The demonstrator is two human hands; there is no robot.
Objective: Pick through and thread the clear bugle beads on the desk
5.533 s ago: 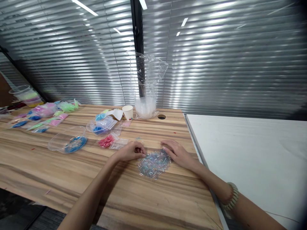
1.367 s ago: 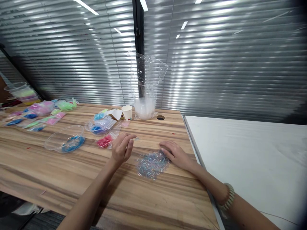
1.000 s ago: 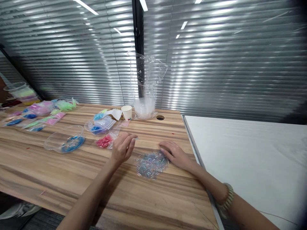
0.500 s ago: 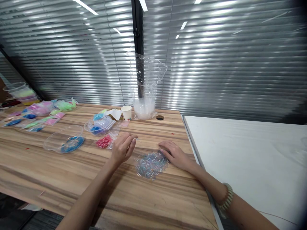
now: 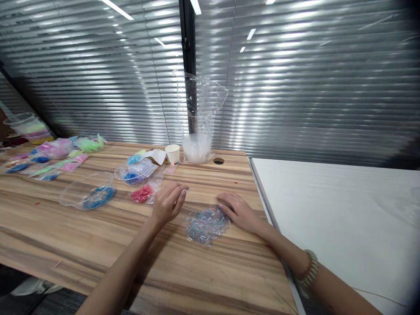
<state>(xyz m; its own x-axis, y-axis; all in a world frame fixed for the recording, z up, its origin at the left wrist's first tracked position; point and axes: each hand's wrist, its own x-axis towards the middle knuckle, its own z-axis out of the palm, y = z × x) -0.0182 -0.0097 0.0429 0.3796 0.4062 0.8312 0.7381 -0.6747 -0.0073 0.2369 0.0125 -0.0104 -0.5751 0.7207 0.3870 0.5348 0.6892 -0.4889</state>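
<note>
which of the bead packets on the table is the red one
The packet just left of the left hand; its beads are red, unlike the blue or green packets.

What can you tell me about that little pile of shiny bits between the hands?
The pile is many short, thin, tube-like pieces, glossy and see-through, perhaps glass or plastic, in pale blue, grey and faint purple. They lie loose and jumbled in a low, roundish heap on the wooden table. The right hand's fingers rest at its far right edge; the left hand is clear of it.

Brown-streaked wooden table (image 5: 210,275) (beside it, a white one (image 5: 344,210)).
</note>
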